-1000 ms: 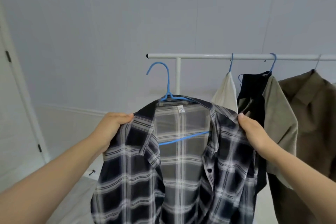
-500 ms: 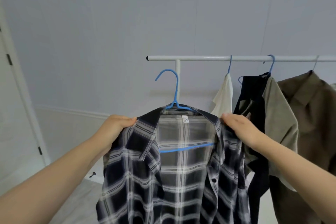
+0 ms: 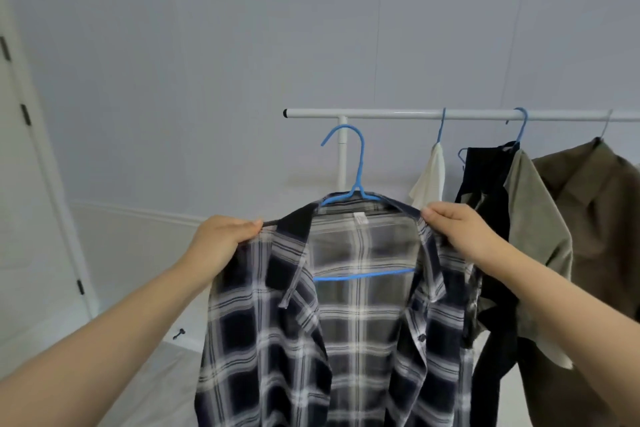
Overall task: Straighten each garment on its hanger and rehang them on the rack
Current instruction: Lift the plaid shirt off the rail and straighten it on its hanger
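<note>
While the white rack [image 3: 450,113] waits with its other clothes hanging, the plaid shirt [image 3: 346,322] is held up just under its bar. The left hand [image 3: 221,243] and right hand [image 3: 457,232] each pinch one shoulder. The straightening looks nearly done. Next, the blue hanger [image 3: 358,163] must go higher so its hook catches the bar.

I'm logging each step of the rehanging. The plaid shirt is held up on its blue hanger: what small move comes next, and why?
Probably lift the plaid shirt a little so the blue hanger hook clears the white rail and drops over it. Both the left hand and the right hand grip the shoulders, the hook sits just under the rail, and that stretch is free.
</note>
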